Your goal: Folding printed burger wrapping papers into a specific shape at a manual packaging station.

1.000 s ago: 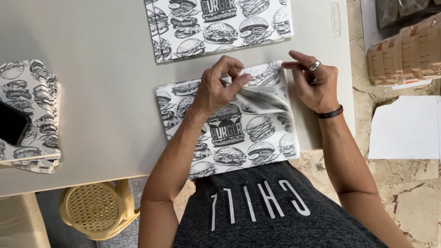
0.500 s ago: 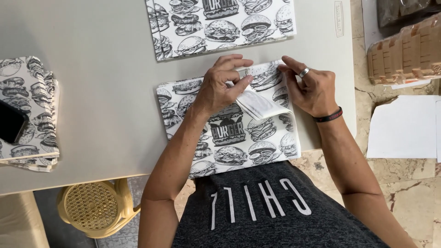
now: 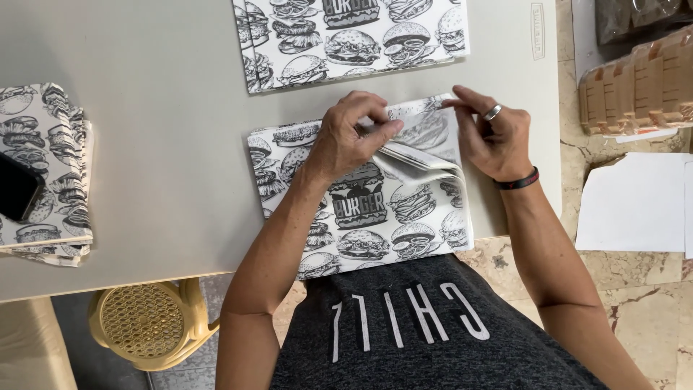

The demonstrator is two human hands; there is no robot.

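Left hand: the left hand (image 3: 346, 141) lies palm down on the printed paper stack (image 3: 361, 209), fingers curled, fingertips and thumb pinching the lifted corner sheets near the stack's far edge
Right hand: the right hand (image 3: 494, 137) sits at the stack's far right corner, fingers bent and drawn together, index tip touching the upturned sheet edge; ring on one finger, dark band on the wrist
Paper stack: rectangular pile of white sheets printed with black burger drawings, lying flat on the grey table (image 3: 144, 144) directly before the person, its near edge overhanging the table edge; several top sheets curl up in a fan at the right between the two hands
Second stack: a like printed pile (image 3: 346, 36) lies further off on the table, apart from the worked stack, partly cut by the top of the view
Third stack: another printed pile (image 3: 50, 173) at the far left of the table, a dark phone (image 3: 16, 186) resting on it
Surroundings: yellow woven stool (image 3: 144, 321) under the table edge; brown cardboard carriers (image 3: 639, 87) and a white sheet (image 3: 635, 202) on the marble floor at right
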